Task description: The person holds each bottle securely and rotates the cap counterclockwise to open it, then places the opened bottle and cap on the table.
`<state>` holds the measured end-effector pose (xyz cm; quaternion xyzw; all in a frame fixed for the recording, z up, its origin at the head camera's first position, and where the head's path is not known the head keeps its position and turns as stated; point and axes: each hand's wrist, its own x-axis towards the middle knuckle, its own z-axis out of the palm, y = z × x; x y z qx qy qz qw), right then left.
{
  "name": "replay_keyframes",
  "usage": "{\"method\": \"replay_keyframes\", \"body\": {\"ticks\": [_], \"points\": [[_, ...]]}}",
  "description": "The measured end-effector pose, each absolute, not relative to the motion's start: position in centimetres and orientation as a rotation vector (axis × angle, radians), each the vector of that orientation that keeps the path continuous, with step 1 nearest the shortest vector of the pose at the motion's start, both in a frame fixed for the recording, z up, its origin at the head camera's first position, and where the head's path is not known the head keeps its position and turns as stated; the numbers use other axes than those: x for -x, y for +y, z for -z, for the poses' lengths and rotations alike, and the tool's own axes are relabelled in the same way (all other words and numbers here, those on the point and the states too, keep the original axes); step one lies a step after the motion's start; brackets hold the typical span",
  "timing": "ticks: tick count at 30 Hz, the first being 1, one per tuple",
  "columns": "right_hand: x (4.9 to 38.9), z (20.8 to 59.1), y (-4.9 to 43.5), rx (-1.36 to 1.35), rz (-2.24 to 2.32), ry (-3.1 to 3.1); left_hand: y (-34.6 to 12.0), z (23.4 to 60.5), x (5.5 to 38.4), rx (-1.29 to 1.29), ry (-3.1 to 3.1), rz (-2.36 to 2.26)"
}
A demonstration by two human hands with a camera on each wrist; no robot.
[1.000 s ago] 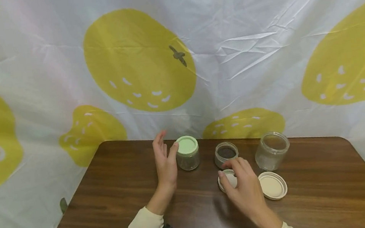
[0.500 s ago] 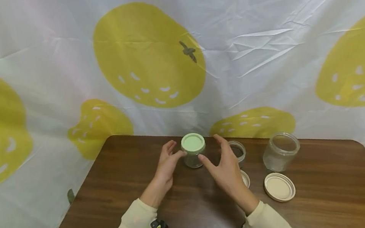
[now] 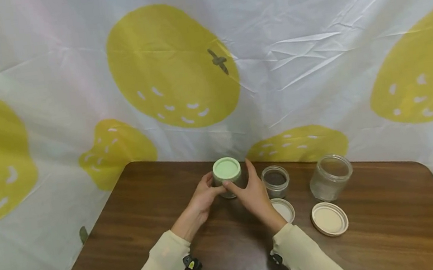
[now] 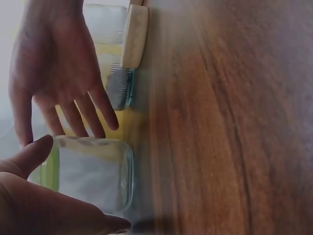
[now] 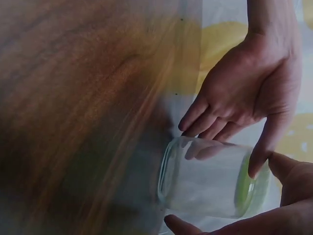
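Note:
A clear glass jar with a pale green lid stands upright near the table's back edge, between both hands. My left hand holds it from the left, with the thumb over the front of the lid and the fingers behind the glass, as the right wrist view shows. On the other side, my right hand has its thumb at the lid's front edge. Its other fingers extend nearly straight, their tips close beside the glass in the left wrist view.
Right of the hands stands a short lidless glass jar, dark inside. A whitish lid lies before it. Farther right are a taller lidless jar and a cream lid. A lemon-print curtain hangs behind the brown table.
My right hand has moved left from above the whitish lid to the green-lidded jar. Both hands have closed in on that jar, the left now holding it. The view has shifted slightly.

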<state>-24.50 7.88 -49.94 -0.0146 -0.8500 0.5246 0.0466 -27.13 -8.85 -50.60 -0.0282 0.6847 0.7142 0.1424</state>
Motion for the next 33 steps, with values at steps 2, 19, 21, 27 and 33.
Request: {"method": "replay_keyframes", "body": {"ticks": [2,19,21,27,33], "points": [[24.9,50.1,7.7,0.060,-1.628,-2.602,-8.7,50.7,27.3,0.071,1.971,-2.056],[25.4,51.1,7.2,0.064,-1.704,-2.473,-8.2,51.6,27.3,0.010,1.954,-2.106],[25.2,51.2,7.3,0.073,-1.692,-2.464,-8.2,51.8,27.0,-0.002,2.060,-2.039],[24.9,51.1,7.4,0.096,-1.827,-2.318,-7.8,51.9,26.1,-0.102,2.408,-1.815],[24.1,49.9,7.4,0.140,-1.965,-2.213,-7.6,50.7,25.7,-0.225,2.575,-1.766]]}}
